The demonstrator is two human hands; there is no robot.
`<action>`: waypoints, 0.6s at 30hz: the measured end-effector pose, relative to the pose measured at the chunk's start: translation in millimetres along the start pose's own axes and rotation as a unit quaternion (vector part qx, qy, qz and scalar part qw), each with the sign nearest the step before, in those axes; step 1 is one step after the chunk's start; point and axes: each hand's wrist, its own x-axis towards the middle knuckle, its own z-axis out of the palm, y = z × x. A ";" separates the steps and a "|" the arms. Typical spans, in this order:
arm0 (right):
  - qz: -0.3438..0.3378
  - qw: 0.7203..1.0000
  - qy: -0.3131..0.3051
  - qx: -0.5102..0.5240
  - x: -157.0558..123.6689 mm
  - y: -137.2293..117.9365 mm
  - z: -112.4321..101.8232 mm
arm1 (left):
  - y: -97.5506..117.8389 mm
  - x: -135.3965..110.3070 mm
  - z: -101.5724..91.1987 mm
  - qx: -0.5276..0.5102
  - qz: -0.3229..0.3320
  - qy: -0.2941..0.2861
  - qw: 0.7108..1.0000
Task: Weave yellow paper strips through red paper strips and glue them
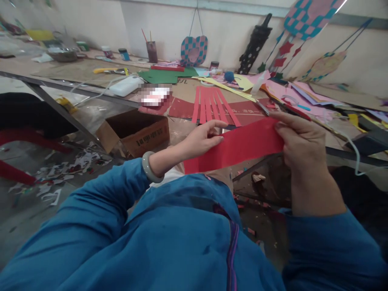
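Between my two hands, above my lap at the table's front edge, stretches a wide strip of red paper [245, 146]. My left hand [209, 137] pinches its upper edge near the left part, with thumb and fingers closing on it. At the strip's right end, my right hand [300, 139] grips the corner between thumb and fingers. The paper's left end hangs down past my left hand, with a fold line showing. Just beyond, a fan of narrow red paper strips [207, 106] lies on a cardboard sheet on the table.
Green paper [160, 76], a yellow-handled cutter [112, 71] and pink paper sheets [315, 97] lie on the table. An open cardboard box [145, 131] stands on the floor at the left, beside paper scraps [69, 169]. Woven paper hangings [194, 50] lean against or hang on the wall.
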 end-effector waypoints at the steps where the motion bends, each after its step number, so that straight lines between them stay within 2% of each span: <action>1: -0.003 1.000 -0.004 -0.006 0.1 3.3 -0.7 | -0.6 0.0 -1.1 0.011 0.008 0.009 1.000; 8: -0.019 0.998 -0.031 -0.055 -9.4 9.1 -10.6 | 4.7 -7.7 -5.3 0.112 0.093 0.063 0.987; 13: 0.012 0.994 -0.067 -0.090 -20.2 4.1 -20.1 | 2.5 -15.6 -11.2 0.238 0.100 0.024 0.966; 18: -0.021 0.982 -0.058 -0.179 -16.0 2.9 -25.5 | 18.0 -3.0 -23.8 0.367 0.123 -0.016 0.922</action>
